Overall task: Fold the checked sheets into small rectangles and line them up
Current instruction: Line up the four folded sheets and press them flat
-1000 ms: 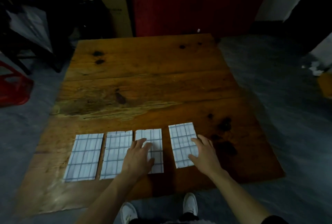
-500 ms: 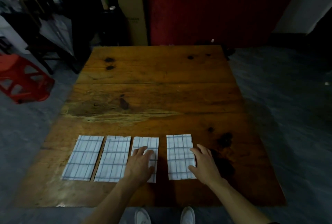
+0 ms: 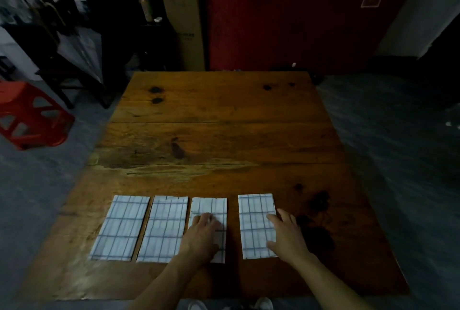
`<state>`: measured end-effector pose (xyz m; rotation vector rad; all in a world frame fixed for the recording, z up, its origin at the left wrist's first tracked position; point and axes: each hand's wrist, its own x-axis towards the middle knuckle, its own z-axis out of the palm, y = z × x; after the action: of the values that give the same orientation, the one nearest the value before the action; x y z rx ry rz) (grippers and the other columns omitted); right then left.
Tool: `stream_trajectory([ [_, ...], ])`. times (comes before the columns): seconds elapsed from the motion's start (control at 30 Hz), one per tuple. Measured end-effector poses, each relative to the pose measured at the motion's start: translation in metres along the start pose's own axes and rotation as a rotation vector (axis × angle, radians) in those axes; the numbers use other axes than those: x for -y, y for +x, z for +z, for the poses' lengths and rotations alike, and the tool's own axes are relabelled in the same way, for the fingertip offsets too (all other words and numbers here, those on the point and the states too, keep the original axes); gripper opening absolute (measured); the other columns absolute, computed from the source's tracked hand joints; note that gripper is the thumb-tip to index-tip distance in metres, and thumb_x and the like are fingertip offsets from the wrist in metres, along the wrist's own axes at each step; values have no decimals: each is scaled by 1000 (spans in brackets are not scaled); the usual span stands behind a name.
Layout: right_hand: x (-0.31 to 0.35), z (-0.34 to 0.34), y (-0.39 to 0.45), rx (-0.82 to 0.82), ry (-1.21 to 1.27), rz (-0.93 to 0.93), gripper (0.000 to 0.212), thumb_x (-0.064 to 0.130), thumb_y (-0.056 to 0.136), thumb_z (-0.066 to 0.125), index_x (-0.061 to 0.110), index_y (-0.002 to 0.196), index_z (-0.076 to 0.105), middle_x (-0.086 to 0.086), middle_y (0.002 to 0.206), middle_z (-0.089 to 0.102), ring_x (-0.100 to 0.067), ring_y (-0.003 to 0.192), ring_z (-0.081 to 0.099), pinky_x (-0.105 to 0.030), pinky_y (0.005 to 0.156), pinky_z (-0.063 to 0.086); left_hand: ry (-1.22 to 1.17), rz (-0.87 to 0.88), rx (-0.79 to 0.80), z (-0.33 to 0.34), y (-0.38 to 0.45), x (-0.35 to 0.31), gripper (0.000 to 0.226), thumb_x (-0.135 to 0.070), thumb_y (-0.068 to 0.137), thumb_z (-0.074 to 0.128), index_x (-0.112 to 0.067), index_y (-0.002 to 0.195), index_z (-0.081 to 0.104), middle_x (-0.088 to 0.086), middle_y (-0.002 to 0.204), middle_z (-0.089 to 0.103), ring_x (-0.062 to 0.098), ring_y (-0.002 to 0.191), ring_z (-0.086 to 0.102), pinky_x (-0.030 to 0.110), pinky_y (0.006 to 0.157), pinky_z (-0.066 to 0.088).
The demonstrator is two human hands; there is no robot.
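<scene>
Paper rectangles, four of them, lie in a row along the near edge of the wooden table, all folded to much the same shape. The first sheet and the second sheet sit almost edge to edge, and the third sheet is just beside the second. The fourth sheet stands a little apart, with a strip of bare wood between it and the third.

Flat on the third sheet rests the left hand, fingers fairly straight and spread, pressing rather than gripping. Over the right edge of the fourth sheet lies the right hand, fingers extended and loosely spread, thumb near the sheet's lower right corner; it clasps nothing that I can see.

Judging by the layout, the folding looks done and the step in hand is the lining-up, namely closing that last gap. To do it well, keep the left palm down as an anchor so the third sheet does not creep into its neighbours, and slide the fourth sheet sideways with flat fingers (light pressure, since thin folded paper buckles or springs open if shoved by one corner). Push from the middle of the long edge so it travels without rotating, then check that its top and bottom edges match the row's line before lifting either hand
</scene>
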<state>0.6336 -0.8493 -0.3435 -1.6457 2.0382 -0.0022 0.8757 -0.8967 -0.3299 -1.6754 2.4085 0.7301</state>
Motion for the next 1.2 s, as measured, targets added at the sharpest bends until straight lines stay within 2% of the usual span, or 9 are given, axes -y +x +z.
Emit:
stream_trajectory([
  [0.37,11,6,1,-23,36,13,79,33,83,73,25,148,28,0,154,18,-21,138,20,-37,114,34,17,10,-12,5,2,4,64,-34,85,70,-34,140,39,-5,154,24,21,142,22,37,110,36],
  [0.73,29,17,-11,-55,71,18,75,28,86,71,22,148,28,-2,154,16,-21,137,20,-31,113,31,18,22,8,4,3,8,60,-32,85,69,-34,138,40,-4,153,24,22,142,22,40,111,37],
  [1.2,43,22,-12,-64,80,30,79,32,85,73,20,149,29,-2,155,16,-23,140,17,-32,113,32,-17,20,-3,7,4,9,59,-34,82,72,-36,134,43,-5,150,28,21,140,23,39,110,38],
])
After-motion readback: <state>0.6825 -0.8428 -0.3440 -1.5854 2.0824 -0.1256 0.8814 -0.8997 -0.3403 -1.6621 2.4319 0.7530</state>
